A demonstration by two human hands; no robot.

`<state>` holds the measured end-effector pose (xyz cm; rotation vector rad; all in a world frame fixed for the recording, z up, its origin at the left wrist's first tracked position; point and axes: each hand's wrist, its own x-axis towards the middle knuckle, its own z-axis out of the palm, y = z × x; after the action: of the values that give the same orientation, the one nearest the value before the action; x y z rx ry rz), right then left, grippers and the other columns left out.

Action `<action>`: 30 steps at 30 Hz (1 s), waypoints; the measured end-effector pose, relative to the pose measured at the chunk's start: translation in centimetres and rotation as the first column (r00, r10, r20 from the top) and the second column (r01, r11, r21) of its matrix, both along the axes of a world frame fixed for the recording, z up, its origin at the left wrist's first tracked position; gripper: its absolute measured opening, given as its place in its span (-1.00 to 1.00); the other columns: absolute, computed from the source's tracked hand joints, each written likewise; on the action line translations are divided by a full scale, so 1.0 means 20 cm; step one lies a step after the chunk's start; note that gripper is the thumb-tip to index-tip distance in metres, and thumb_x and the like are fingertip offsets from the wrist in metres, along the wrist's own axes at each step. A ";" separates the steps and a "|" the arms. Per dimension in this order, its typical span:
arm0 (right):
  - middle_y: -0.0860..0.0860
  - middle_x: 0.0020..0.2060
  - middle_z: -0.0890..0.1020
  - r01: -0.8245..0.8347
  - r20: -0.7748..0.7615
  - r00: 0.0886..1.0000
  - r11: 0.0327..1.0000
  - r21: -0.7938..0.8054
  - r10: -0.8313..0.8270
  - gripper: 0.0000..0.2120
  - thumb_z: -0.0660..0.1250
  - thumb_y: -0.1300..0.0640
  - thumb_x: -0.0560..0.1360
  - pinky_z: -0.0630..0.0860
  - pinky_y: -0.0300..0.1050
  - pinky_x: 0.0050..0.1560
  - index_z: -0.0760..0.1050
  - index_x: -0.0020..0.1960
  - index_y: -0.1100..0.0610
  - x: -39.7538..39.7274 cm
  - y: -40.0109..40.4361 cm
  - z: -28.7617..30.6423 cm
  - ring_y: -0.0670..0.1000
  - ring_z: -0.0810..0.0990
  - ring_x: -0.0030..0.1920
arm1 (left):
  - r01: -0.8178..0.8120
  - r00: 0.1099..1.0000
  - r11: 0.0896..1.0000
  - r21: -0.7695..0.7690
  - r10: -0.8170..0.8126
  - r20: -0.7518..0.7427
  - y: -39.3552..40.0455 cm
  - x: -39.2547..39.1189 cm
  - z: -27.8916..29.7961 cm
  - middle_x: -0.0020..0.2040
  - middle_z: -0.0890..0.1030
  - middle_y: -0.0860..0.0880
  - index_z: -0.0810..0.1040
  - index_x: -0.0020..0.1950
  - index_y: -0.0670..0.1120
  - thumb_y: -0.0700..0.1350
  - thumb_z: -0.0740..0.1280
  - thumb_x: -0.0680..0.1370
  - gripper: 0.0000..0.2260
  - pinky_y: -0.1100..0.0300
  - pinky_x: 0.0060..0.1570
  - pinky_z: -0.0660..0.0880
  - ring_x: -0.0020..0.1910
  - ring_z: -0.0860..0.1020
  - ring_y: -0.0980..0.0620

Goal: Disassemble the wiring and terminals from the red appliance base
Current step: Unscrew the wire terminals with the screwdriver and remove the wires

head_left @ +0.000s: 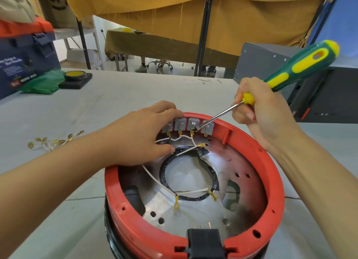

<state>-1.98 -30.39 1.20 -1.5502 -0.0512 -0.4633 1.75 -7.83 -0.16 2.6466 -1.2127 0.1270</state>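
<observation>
The round red appliance base [271, 173] lies open side up on the table in front of me. Several grey terminal blocks [181, 123] line its far inner wall, with white wires [184, 137] and brass connectors hanging from them. My left hand [143, 134] rests on the far left rim, fingers curled over the wall beside the blocks, thumb on the metal plate. My right hand [259, 113] grips a green and yellow screwdriver [302, 65]; its flat tip [197, 127] touches the third block. More white wires with a ring terminal [176, 205] lie loose inside.
A bundle of removed white wires with brass terminals [54, 141] lies on the table at left. A roll of black tape [74, 75], a green bag [41, 83] and a blue box [25, 65] stand at the far left. A dark metal case [317, 96] sits at right.
</observation>
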 end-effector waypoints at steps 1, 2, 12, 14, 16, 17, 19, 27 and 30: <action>-0.01 -0.66 0.13 0.003 -0.004 1.000 1.000 0.001 -0.003 -0.84 0.18 0.17 0.28 0.10 -0.26 -0.52 0.27 -0.43 0.18 0.00 0.00 0.00 -0.04 0.05 -0.57 | 0.001 1.000 1.000 -0.001 -0.001 -0.001 0.00 0.00 0.00 0.42 0.17 0.21 0.17 0.46 0.16 0.14 0.33 0.45 -0.38 0.17 0.28 0.34 0.29 0.35 0.13; -0.01 -0.66 0.13 0.002 -0.007 1.000 1.000 0.001 -0.002 -0.85 0.18 0.17 0.28 0.10 -0.25 -0.52 0.27 -0.43 0.18 0.00 0.00 0.01 -0.04 0.04 -0.57 | 0.001 1.000 1.000 0.000 -0.001 -0.001 0.00 0.00 0.00 0.42 0.17 0.21 0.17 0.46 0.16 0.14 0.33 0.45 -0.38 0.17 0.28 0.34 0.29 0.35 0.13; -0.04 -0.67 0.11 0.032 -0.038 0.999 0.998 0.058 -0.030 -0.77 0.14 0.26 0.38 0.05 -0.26 -0.51 0.26 -0.45 0.16 0.01 0.02 0.02 -0.04 0.01 -0.59 | -0.007 1.000 1.000 0.003 0.007 0.004 0.00 0.00 0.00 0.41 0.16 0.22 0.17 0.45 0.17 0.14 0.33 0.45 -0.39 0.24 0.24 0.32 0.28 0.35 0.13; -0.05 -0.68 0.11 0.033 -0.083 0.996 0.996 0.082 -0.026 -0.75 0.13 0.28 0.42 0.05 -0.27 -0.52 0.25 -0.43 0.18 0.01 0.04 0.02 -0.06 0.03 -0.61 | -0.009 1.000 1.000 0.000 0.009 0.003 0.00 0.00 0.00 0.40 0.16 0.23 0.17 0.45 0.17 0.14 0.33 0.46 -0.39 0.25 0.23 0.32 0.27 0.36 0.14; -0.05 -0.68 0.11 0.029 -0.092 0.995 0.998 0.059 -0.024 -0.71 0.11 0.30 0.44 0.02 -0.25 -0.50 0.25 -0.45 0.18 0.01 0.05 0.02 -0.06 0.02 -0.61 | -0.013 1.000 1.000 0.000 0.013 -0.001 0.00 -0.01 0.00 0.40 0.16 0.23 0.17 0.45 0.17 0.14 0.33 0.46 -0.39 0.25 0.22 0.33 0.26 0.36 0.14; -0.05 -0.68 0.11 0.027 -0.078 0.997 0.998 0.050 -0.023 -0.70 0.11 0.31 0.45 0.01 -0.25 -0.50 0.26 -0.46 0.19 0.01 0.06 0.02 -0.05 0.02 -0.60 | -0.013 1.000 1.000 0.000 0.013 -0.002 0.00 -0.01 0.00 0.40 0.16 0.23 0.17 0.45 0.17 0.14 0.33 0.46 -0.39 0.26 0.22 0.33 0.26 0.36 0.14; -0.04 -0.67 0.10 0.021 -0.053 0.998 0.998 0.066 -0.017 -0.70 0.11 0.30 0.46 0.01 -0.25 -0.50 0.27 -0.45 0.19 0.00 0.06 0.02 -0.05 0.01 -0.59 | -0.011 1.000 1.000 -0.003 0.011 -0.004 0.00 -0.01 0.00 0.40 0.17 0.23 0.17 0.45 0.17 0.13 0.33 0.46 -0.40 0.24 0.22 0.33 0.26 0.36 0.14; -0.07 -0.68 0.15 0.059 0.025 0.998 0.998 0.006 -0.059 -0.79 0.19 0.17 0.29 0.05 -0.23 -0.50 0.33 -0.52 0.13 -0.03 0.05 0.02 -0.04 0.06 -0.60 | -0.033 0.999 0.999 -0.003 0.033 -0.028 0.00 -0.01 0.00 0.38 0.14 0.24 0.17 0.45 0.18 0.15 0.32 0.46 -0.40 0.12 0.25 0.38 0.25 0.38 0.12; -0.05 -0.66 0.16 0.041 0.045 0.998 0.997 -0.068 -0.038 -0.82 0.20 0.18 0.30 0.09 -0.24 -0.50 0.32 -0.45 0.18 -0.06 0.04 0.01 -0.03 0.08 -0.58 | -0.041 0.999 0.999 0.001 0.041 -0.023 -0.01 -0.02 0.01 0.38 0.15 0.24 0.19 0.45 0.17 0.15 0.29 0.49 -0.44 0.08 0.24 0.39 0.25 0.39 0.11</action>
<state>-3.10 -29.53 1.46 -1.6115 -0.0708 -0.5314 1.41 -7.94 -0.03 2.6673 -1.1516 0.1032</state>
